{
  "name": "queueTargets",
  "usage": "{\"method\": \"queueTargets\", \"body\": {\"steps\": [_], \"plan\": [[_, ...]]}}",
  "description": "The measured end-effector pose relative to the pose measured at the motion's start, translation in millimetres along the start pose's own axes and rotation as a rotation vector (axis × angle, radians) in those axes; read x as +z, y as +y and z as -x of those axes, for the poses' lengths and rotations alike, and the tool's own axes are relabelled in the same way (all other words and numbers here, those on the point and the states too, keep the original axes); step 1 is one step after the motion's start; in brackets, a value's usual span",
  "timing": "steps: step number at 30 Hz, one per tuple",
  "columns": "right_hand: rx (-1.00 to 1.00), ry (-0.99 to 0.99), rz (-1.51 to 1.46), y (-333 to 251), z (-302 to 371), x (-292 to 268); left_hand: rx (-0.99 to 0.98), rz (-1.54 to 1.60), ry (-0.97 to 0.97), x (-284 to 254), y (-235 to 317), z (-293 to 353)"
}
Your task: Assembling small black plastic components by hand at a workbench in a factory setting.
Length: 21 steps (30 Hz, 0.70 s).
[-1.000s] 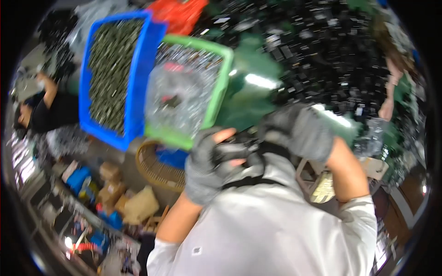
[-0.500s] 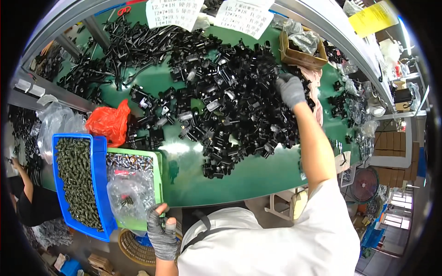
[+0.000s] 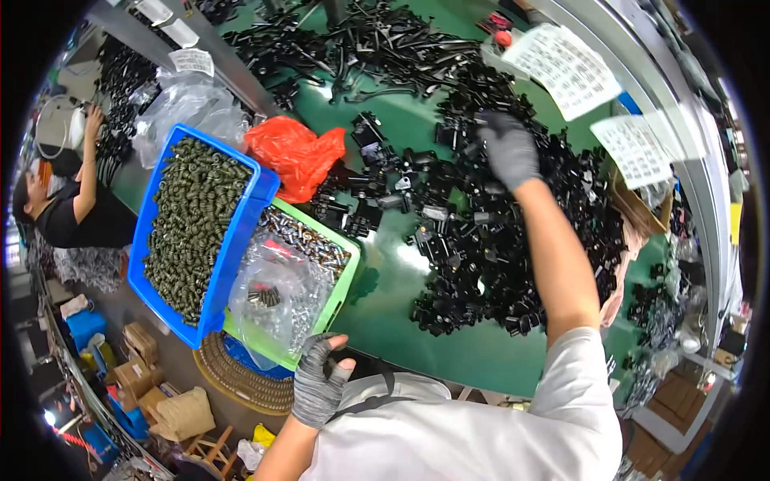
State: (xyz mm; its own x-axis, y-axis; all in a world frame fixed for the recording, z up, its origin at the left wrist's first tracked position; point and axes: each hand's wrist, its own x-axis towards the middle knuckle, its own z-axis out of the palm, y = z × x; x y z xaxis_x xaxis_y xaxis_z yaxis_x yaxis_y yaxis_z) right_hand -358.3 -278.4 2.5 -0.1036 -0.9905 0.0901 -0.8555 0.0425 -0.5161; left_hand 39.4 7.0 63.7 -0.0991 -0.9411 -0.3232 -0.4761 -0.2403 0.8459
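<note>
My right hand, in a grey glove, reaches over the far part of a wide heap of black metal parts. Its fingertips are blurred against the dark parts, so whether it grips one cannot be told. Close to my waist, at the near table edge, is my left hand, gloved in grey with bare thumb and index tips. Its thumb and index stand apart, the other fingers curl loosely, and nothing shows between them. Beside it sits a green bin of small metal pieces, with a clear plastic bag lying on top.
A blue bin of dark green springs adjoins the green one. A red plastic bag lies behind them. Long black levers cover the far side. Printed sheets hang by the metal frame; a carton stands right. Another person works at left.
My right hand has moved leftward across the heap, away from the carton. My left hand keeps its pose near the green bin. The whole view has turned, bringing the person at left further in.
</note>
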Motion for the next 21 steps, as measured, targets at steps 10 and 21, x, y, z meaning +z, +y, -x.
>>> {"method": "queueTargets", "body": {"steps": [10, 21], "plan": [[-0.403, -0.353, 0.349, -69.1, -94.1, 169.0, -0.177, 0.055, 0.04, -4.2, 5.7, 7.7], [-0.622, -0.173, -0.354, -143.8, 32.9, 3.1, 0.006, 0.907, 0.08, 16.7, 26.7, -119.2]]}}
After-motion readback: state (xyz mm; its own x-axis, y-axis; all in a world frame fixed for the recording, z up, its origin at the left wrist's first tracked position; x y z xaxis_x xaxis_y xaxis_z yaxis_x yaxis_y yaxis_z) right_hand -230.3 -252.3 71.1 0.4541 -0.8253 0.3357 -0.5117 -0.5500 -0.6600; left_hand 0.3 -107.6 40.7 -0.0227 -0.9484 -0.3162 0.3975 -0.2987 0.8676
